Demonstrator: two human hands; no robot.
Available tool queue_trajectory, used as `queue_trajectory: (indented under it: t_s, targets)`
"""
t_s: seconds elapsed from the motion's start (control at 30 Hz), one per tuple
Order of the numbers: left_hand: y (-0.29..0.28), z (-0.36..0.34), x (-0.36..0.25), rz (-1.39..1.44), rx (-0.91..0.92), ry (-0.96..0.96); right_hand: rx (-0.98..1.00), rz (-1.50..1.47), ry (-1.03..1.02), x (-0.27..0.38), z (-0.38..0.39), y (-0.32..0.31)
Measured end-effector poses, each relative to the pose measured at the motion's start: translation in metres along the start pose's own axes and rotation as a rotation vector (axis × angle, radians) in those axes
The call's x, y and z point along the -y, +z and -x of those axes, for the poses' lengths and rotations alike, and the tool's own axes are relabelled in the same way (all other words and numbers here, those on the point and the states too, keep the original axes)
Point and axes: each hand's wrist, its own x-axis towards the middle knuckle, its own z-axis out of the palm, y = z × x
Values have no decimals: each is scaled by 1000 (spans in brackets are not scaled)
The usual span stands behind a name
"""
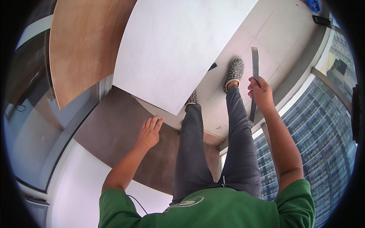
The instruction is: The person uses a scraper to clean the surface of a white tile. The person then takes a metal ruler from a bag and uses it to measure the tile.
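Note:
My right hand [263,95] is closed around a long, flat grey strip [255,62], like a metal bar or straightedge, held upright in the picture beside my right leg. The strip runs past the hand on both ends. My left hand [149,133] hangs in the air with its fingers apart and nothing in it. Just beyond its fingertips lies the near edge of a large white board [176,45]; I see a gap between them.
A curved light-brown wooden panel [85,45] leans at the far left beside glass. Dark brown board [114,117] lies below my left arm. A small black object [213,67] pokes out by the white board. Windows [315,129] line the right, with a blue bag [314,5] at the far corner.

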Motion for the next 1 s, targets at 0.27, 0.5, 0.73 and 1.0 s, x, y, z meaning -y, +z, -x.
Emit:
queue_trajectory:
  t_s: [0.27, 0.5, 0.73, 1.0]
  targets:
    - [-39, -133, -37, -121, -511, 134, 9, -51, 10, -9, 3, -21]
    - [-155, -245, -83, -97, -622, 244, -80, -59, 51, -27, -2, -55]
    - [-258, -363, -152, -168, -805, 123, -92, -100, 50, -47, -4, -61]
    - [-191, -336, -162, -429, -865, 151, -60, -103, 27, -32, 8, -44]
